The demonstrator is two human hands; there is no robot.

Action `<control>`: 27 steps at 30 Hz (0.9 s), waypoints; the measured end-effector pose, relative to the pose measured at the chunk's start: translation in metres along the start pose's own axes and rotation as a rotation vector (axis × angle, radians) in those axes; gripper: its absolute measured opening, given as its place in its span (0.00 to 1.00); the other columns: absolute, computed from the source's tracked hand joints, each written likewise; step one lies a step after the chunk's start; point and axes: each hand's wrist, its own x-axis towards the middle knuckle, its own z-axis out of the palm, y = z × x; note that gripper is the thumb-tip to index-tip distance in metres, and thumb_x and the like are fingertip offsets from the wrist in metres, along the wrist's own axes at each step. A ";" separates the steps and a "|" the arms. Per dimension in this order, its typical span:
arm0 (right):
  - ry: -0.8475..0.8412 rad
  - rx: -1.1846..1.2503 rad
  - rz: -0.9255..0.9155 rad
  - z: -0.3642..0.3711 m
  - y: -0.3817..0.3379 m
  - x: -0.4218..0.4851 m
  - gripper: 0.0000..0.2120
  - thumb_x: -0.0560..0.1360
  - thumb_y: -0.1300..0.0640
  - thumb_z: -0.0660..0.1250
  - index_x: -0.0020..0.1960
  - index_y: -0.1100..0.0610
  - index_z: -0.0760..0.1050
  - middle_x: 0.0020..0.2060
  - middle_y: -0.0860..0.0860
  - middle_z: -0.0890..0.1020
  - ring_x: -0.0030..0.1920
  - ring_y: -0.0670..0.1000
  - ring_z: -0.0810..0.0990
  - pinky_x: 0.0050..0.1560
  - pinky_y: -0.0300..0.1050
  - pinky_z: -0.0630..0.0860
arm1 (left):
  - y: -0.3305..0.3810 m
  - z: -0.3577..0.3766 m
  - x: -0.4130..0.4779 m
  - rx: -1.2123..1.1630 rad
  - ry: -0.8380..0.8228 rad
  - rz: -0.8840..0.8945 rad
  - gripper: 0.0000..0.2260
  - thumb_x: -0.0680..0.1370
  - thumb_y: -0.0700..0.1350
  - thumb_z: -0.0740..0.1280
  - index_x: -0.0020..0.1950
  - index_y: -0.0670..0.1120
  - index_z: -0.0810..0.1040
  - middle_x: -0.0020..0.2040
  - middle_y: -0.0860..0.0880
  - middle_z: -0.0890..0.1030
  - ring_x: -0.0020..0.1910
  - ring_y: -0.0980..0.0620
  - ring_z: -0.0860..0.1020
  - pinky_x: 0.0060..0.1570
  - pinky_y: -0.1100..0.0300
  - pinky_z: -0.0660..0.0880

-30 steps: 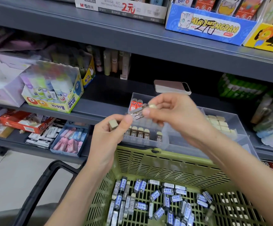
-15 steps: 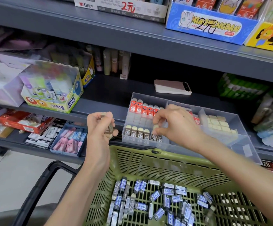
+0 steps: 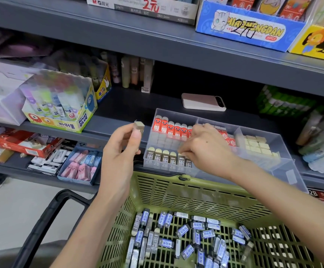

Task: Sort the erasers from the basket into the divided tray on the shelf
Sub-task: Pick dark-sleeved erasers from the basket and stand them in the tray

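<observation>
Store shelf (image 3: 126,107), left fingers (image 3: 136,135) pinching grey eraser (image 3: 139,126), right fingers (image 3: 188,147) pinching brown eraser (image 3: 181,159) in tray (image 3: 285,172)

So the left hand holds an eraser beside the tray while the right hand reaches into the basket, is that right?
Not quite: the head view shows the right hand at the front row of the tray, not in the basket. The left hand does hold an eraser.

Clear divided tray (image 3: 254,133): smooth translucent plastic
Green slotted basket (image 3: 196,192): matt moulded plastic
Grey shelf (image 3: 118,37): matt painted metal (apparently)
Blue-sleeved erasers (image 3: 182,230): glossy wrappers
</observation>
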 end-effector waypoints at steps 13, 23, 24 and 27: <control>0.123 1.026 0.112 -0.038 -0.019 0.010 0.09 0.73 0.57 0.69 0.54 0.52 0.78 0.43 0.47 0.83 0.45 0.44 0.81 0.45 0.33 0.74 | 0.009 0.004 -0.003 0.105 -0.054 0.091 0.07 0.73 0.42 0.70 0.48 0.53 0.81 0.46 0.54 0.84 0.47 0.58 0.80 0.45 0.67 0.75; -0.140 1.566 0.271 -0.037 -0.021 0.012 0.05 0.74 0.61 0.68 0.39 0.61 0.76 0.29 0.52 0.77 0.26 0.46 0.72 0.29 0.37 0.70 | 0.011 0.000 -0.003 -0.001 -0.207 0.215 0.14 0.70 0.38 0.73 0.51 0.54 0.83 0.50 0.55 0.79 0.48 0.56 0.79 0.50 0.65 0.74; -0.203 1.604 0.254 -0.037 -0.019 0.012 0.02 0.73 0.65 0.67 0.41 0.62 0.76 0.29 0.53 0.77 0.26 0.46 0.72 0.29 0.38 0.70 | 0.011 0.000 -0.003 -0.040 -0.223 0.206 0.16 0.69 0.37 0.73 0.52 0.55 0.83 0.52 0.54 0.79 0.47 0.54 0.79 0.50 0.63 0.74; -0.358 1.690 0.194 -0.037 -0.015 0.011 0.12 0.73 0.70 0.63 0.56 0.64 0.75 0.35 0.57 0.77 0.29 0.47 0.72 0.29 0.37 0.69 | 0.011 -0.001 -0.003 -0.065 -0.222 0.169 0.20 0.68 0.41 0.74 0.58 0.55 0.79 0.57 0.48 0.76 0.48 0.52 0.78 0.51 0.61 0.75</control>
